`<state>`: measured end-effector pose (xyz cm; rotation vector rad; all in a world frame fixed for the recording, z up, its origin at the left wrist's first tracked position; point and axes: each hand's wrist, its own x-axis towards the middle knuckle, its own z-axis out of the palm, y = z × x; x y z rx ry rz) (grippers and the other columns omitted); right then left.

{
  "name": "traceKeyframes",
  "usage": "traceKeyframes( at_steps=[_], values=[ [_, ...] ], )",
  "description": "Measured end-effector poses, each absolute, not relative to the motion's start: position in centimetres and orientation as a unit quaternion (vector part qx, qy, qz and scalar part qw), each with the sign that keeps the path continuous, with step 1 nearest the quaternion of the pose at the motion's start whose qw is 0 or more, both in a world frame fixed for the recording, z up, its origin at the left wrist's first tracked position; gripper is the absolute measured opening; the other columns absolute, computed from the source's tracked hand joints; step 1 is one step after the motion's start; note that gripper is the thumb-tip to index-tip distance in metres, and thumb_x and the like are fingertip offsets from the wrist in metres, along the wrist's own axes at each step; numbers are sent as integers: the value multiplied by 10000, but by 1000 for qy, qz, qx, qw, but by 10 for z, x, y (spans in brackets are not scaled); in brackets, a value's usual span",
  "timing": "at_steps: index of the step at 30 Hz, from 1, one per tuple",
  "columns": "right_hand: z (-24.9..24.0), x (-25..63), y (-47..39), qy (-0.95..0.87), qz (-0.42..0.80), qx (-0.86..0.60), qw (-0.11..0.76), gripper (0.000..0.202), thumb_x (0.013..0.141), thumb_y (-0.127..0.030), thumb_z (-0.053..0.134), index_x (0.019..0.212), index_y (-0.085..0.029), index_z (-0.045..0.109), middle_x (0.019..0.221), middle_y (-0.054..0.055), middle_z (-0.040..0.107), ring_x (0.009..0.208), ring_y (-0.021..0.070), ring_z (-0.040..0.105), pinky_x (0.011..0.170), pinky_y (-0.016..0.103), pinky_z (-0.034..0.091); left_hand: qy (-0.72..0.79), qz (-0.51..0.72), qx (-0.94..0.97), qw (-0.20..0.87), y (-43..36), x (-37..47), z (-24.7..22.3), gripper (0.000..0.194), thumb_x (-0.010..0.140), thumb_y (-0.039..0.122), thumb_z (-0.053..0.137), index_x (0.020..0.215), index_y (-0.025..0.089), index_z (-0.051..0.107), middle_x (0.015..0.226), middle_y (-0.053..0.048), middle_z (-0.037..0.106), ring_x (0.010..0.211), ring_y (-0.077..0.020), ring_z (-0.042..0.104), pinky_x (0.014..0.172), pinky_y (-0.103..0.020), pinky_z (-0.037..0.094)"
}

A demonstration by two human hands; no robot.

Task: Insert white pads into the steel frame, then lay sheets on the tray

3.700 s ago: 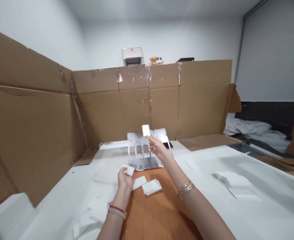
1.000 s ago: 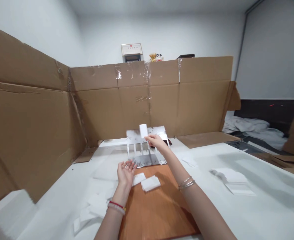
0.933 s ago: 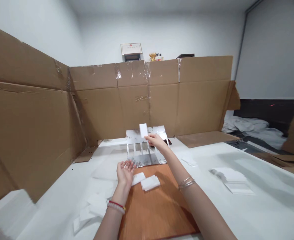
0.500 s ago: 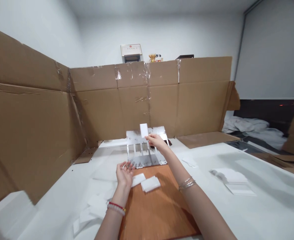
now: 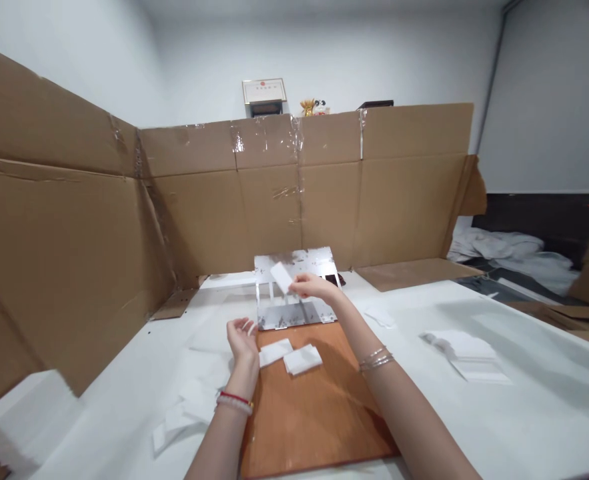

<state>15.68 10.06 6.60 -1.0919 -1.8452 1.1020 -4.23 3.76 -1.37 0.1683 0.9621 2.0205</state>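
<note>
Centre of the picture, and the right hand has a white card pinched at one corner, tilted in front of the metal rack (whether they touch, I can't tell)! Just left of centre, the left hand sits palm up, fingers apart and loosely curled. Below the rack, two white stacks, one left, one right, lie on the brown board, with loose sheets over on the tabletop, lower left.
</note>
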Motion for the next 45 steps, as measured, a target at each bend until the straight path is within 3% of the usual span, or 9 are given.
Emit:
traceKeyframes(
  at_steps=[4, 10, 13, 17, 19, 23, 28, 34, 45],
  values=[
    [52, 147, 96, -797, 393, -435, 145, 212, 975, -309, 648, 833, -152, 640, 751, -26, 623, 578, 81, 543, 551, 216, 491, 416, 859, 61, 290, 36, -55, -9, 309, 972, 366, 612, 1201, 159, 604, 1133, -78, 645, 902, -191, 654, 760, -365, 581],
    [42, 124, 84, -846, 323, -425, -14, 153, 964, -290, 663, 880, -162, 667, 862, 0, 669, 679, 106, 602, 628, 244, 536, 442, 865, 77, 226, 38, -54, -13, 301, 968, 363, 619, 1186, 155, 613, 1127, -78, 650, 913, -196, 658, 778, -378, 581],
    [45, 127, 81, -851, 293, -435, -34, 132, 880, -265, 756, 935, -170, 682, 947, 19, 679, 733, 124, 609, 663, 272, 537, 447, 862, 86, 225, 40, -50, -15, 299, 970, 367, 617, 1179, 154, 615, 1112, -76, 653, 898, -192, 659, 769, -373, 582],
    [48, 133, 75, -847, 296, -435, -82, 312, 490, -172, 966, 681, -219, 723, 777, 2, 701, 663, 183, 625, 576, 285, 487, 451, 858, 95, 228, 40, -49, -15, 295, 967, 366, 621, 1172, 153, 620, 1117, -77, 655, 912, -197, 660, 783, -382, 581],
    [46, 134, 71, -845, 294, -436, -101, 361, 388, -128, 966, 621, -229, 710, 757, -5, 702, 687, 217, 652, 570, 288, 470, 452, 856, 97, 231, 40, -48, -15, 296, 967, 366, 623, 1173, 153, 620, 1118, -77, 655, 914, -197, 660, 786, -383, 581],
    [40, 136, 61, -850, 267, -439, -112, 359, 473, -151, 919, 755, -234, 713, 918, -8, 713, 873, 254, 679, 649, 289, 479, 451, 854, 95, 240, 40, -48, -15, 294, 968, 366, 621, 1171, 153, 620, 1114, -76, 654, 903, -193, 659, 774, -376, 582],
    [36, 142, 51, -860, 243, -435, -110, 301, 607, -220, 874, 851, -235, 699, 1001, 8, 701, 959, 280, 673, 693, 315, 487, 451, 852, 88, 250, 40, -49, -17, 297, 967, 367, 622, 1173, 154, 619, 1117, -77, 654, 909, -195, 659, 780, -380, 581],
    [35, 144, 50, -863, 249, -428, -101, 322, 558, -210, 905, 771, -230, 665, 939, 22, 697, 909, 295, 672, 649, 325, 482, 455, 847, 84, 260, 40, -48, -19, 299, 968, 365, 621, 1180, 154, 619, 1127, -79, 654, 917, -198, 662, 784, -383, 584],
    [31, 144, 54, -859, 274, -422, -92, 348, 512, -254, 915, 756, -234, 667, 833, 2, 672, 774, 231, 643, 602, 296, 429, 454, 842, 82, 280, 36, -43, -17, 308, 967, 372, 621, 1186, 155, 619, 1147, -84, 652, 942, -206, 660, 806, -398, 581]
  ],
)
